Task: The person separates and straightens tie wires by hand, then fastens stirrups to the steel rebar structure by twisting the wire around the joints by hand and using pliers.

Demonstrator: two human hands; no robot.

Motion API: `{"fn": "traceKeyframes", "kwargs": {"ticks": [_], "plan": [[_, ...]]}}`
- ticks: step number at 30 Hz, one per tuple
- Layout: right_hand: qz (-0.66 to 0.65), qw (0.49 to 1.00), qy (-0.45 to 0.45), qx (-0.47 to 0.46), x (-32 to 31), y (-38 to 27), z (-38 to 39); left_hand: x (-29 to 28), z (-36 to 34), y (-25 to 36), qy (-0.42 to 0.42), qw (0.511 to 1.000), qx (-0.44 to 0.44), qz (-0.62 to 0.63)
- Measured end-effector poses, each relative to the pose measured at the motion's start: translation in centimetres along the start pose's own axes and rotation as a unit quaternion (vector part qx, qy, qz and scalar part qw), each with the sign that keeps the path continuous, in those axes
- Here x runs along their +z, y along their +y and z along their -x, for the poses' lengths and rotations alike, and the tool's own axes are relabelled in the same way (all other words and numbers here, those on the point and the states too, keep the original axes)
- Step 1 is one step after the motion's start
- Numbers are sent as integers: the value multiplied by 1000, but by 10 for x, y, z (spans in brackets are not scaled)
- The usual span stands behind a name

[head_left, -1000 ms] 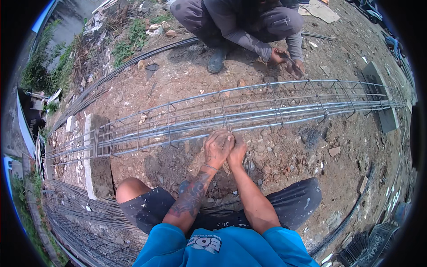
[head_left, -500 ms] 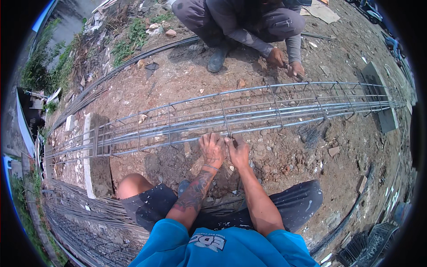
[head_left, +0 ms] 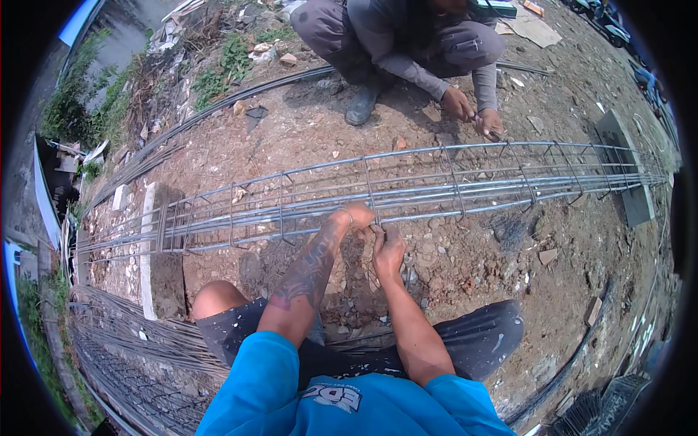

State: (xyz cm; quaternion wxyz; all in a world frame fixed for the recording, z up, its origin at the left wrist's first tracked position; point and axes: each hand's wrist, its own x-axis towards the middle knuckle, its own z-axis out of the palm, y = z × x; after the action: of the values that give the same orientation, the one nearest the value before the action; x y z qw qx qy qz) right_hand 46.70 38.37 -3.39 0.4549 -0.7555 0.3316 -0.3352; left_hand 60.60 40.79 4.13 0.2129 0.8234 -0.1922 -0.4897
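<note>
A long cage of steel reinforcing bars [head_left: 320, 229] with square stirrups [head_left: 281, 211] stretches across in front of me. At its near lower bar, my left hand [head_left: 356, 216] reaches over the steel beside a stirrup, its fingers curled and partly hidden. Just right of it, my right hand [head_left: 390, 251] is closed, thumb and forefinger pinched at the joint of that stirrup and the near bar. Whatever lies between the fingers of either hand is too small or hidden to name. Opposite me, a crouching person's hands [head_left: 476, 120] work close to the far top bar.
Concrete blocks prop the cage at the left [head_left: 147, 251] and right [head_left: 629, 171]. Bundled bars [head_left: 145, 338] lie at lower left; long rods [head_left: 218, 98] run behind the cage. A tangle of thin wire [head_left: 509, 225] sits on the rubble-strewn soil beyond my right hand.
My left hand has moved up and over the near bar, its wrist turned inward and fingers now mostly hidden. The right hand stays at the same joint. The view has shifted slightly.
</note>
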Motion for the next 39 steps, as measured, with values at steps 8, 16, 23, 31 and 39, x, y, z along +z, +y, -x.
{"fn": "traceKeyframes", "kwargs": {"ticks": [8,16,23,31,39], "plan": [[-23,1000,3,7,-1,-4,-2,9,-49,-42,80,995,-22,-59],[-30,999,-6,27,-8,-8,-1,30,-47,-60,177,967,117,-138],[-42,999,-10,25,-9,-9,-2,54,6,-47,349,916,158,122],[-31,999,-1,22,-5,-10,-4,56,35,-40,408,861,304,-24],[-21,1000,10,20,-1,-8,-3,68,38,-44,435,828,353,-10]]}}
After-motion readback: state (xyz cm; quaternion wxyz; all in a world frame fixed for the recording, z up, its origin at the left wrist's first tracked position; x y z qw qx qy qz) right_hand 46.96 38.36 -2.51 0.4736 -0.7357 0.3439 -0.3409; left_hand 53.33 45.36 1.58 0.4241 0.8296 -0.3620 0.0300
